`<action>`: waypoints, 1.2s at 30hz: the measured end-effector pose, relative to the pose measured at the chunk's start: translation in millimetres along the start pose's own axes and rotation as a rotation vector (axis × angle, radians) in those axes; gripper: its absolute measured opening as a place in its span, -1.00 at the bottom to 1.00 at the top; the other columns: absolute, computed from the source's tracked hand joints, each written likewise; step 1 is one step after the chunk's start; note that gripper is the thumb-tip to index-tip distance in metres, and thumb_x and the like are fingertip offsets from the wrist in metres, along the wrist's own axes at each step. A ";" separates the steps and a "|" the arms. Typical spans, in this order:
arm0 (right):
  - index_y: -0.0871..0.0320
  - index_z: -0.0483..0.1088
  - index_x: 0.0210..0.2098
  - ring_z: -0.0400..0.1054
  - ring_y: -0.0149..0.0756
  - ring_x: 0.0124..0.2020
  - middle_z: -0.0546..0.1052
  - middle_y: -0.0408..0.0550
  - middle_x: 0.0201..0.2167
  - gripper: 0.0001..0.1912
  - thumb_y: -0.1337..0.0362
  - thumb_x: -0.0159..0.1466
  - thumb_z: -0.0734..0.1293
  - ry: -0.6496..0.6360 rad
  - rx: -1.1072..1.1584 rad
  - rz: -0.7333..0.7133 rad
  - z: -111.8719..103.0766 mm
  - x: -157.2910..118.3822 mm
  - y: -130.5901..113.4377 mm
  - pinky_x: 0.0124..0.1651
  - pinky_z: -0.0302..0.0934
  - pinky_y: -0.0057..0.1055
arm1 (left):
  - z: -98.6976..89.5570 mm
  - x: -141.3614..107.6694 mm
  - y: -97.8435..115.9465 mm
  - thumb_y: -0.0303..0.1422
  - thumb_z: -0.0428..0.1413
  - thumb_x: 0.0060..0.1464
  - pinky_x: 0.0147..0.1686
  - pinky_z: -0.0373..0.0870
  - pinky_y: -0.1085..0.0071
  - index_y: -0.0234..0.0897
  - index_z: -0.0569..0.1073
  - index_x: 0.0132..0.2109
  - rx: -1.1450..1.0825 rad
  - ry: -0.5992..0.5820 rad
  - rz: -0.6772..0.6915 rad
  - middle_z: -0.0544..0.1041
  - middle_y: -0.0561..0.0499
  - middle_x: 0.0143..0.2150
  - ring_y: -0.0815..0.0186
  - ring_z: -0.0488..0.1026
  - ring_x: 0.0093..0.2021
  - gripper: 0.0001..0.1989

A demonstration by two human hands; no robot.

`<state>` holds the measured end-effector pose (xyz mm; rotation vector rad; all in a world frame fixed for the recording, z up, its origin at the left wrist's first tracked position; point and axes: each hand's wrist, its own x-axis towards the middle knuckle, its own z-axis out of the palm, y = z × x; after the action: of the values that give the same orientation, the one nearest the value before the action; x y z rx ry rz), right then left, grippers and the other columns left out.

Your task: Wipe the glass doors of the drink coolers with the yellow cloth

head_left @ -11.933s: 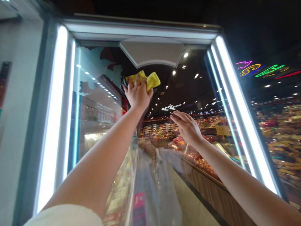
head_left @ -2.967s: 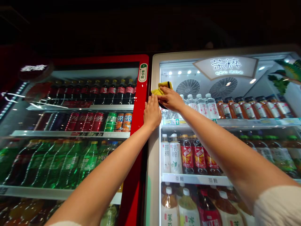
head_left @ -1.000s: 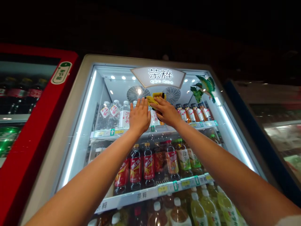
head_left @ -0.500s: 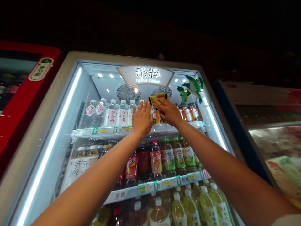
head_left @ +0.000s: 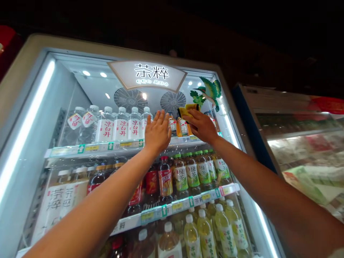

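My left hand [head_left: 158, 132] lies flat with fingers stretched upward against the glass door [head_left: 102, 96] of a lit drinks fridge. To its right, my right hand [head_left: 202, 125] presses a folded yellow cloth [head_left: 190, 109] with dark edging to the same glass. Part of the cloth is hidden under my fingers. Behind the glass, water bottles [head_left: 121, 125] with white labels stand on the top shelf left of my hands. Orange-labelled bottles [head_left: 183, 126] show between the two hands. A green bird sticker [head_left: 211, 91] sits above and right of the cloth.
Green tea bottles [head_left: 192, 172] and red-labelled bottles fill the middle shelf; pale yellow bottles [head_left: 225, 225] stand below. A lit sign [head_left: 150, 75] spans the fridge top. Another display fridge [head_left: 295, 132] is at right, and a red cabinet edge [head_left: 6, 43] at far left.
My right hand has moved right with the cloth across the glass, toward the bird sticker. My left hand stays flat, now farther from the right. The view has shifted, bringing the fridge closer.
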<state>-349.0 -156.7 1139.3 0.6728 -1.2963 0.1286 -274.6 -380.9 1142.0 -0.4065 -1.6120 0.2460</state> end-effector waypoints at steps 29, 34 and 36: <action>-0.06 0.33 0.33 0.02 -0.12 0.49 0.26 -0.11 0.43 -0.49 0.31 0.43 0.16 -0.091 0.044 -0.030 -39.0 -60.4 110.9 0.49 0.03 0.01 | 49.0 47.5 127.7 -0.33 -0.13 0.33 0.51 -0.21 0.05 -0.34 0.12 0.46 -0.051 -0.015 0.077 0.08 -0.12 0.53 0.16 -0.04 0.54 -0.40; 0.01 0.29 0.36 -0.07 0.03 0.51 0.17 -0.04 0.47 -0.46 0.35 0.41 0.16 -0.059 0.016 0.146 -40.0 -35.4 155.6 0.48 -0.03 0.18 | 61.5 60.7 155.2 -0.34 -0.14 0.33 0.51 -0.20 0.04 -0.35 0.11 0.47 -0.031 -0.031 0.075 0.07 -0.14 0.53 0.16 -0.07 0.54 -0.39; 0.05 0.29 0.36 -0.10 0.08 0.52 0.17 0.00 0.47 -0.45 0.36 0.40 0.17 -0.028 0.011 0.202 -33.8 -22.9 153.6 0.48 -0.03 0.20 | 65.9 63.1 161.3 -0.33 -0.12 0.32 0.50 -0.18 0.03 -0.32 0.09 0.48 -0.024 -0.031 0.057 0.07 -0.13 0.53 0.14 -0.07 0.54 -0.37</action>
<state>-396.4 -9.0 1174.0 0.5533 -1.3897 0.2918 -324.8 -202.9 1130.2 -0.4698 -1.6366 0.2773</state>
